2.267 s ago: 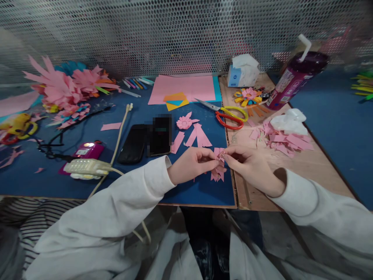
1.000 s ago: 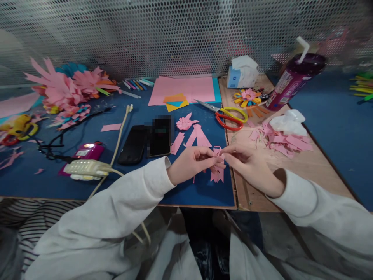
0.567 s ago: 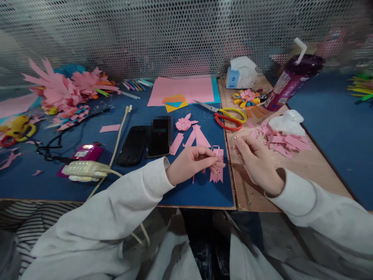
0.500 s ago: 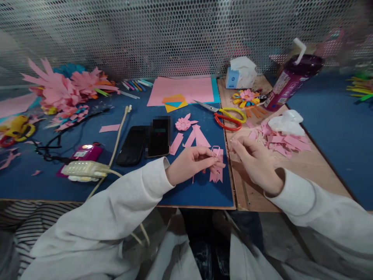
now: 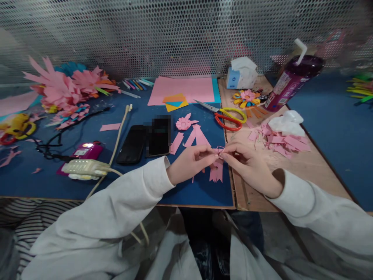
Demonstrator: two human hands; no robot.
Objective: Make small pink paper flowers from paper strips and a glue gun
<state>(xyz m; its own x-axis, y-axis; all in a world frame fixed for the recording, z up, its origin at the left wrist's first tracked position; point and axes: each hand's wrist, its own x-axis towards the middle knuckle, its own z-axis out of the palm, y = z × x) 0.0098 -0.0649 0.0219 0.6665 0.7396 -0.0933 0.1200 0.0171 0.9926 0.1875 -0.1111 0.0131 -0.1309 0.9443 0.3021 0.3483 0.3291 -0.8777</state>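
Note:
My left hand [image 5: 194, 161] and my right hand [image 5: 247, 163] meet over the blue tabletop, each in a pinch. Between their fingertips is a small folded pink paper strip [image 5: 219, 149], partly covered by the fingers. Just below lies a pink paper piece with a notched end [image 5: 216, 173]. Pink paper strips [image 5: 201, 137] and a pink paper flower [image 5: 183, 123] rest beyond my left hand. Farther off are scissors [image 5: 230, 118] with one yellow and one red handle, opened a little.
Two phones [image 5: 131, 144] lie left of my hands, near a power strip [image 5: 86, 168] with cables. Pink scraps [image 5: 279, 140], a purple bottle [image 5: 291, 83] with a straw and a tissue pack [image 5: 241, 74] stand right. Pink sheets [image 5: 182, 87] lie against the perforated metal panel [image 5: 175, 35].
My right hand has moved left from over the wooden board, and its fingertips have closed on the pink strip beside my left fingertips. My left hand has barely moved.

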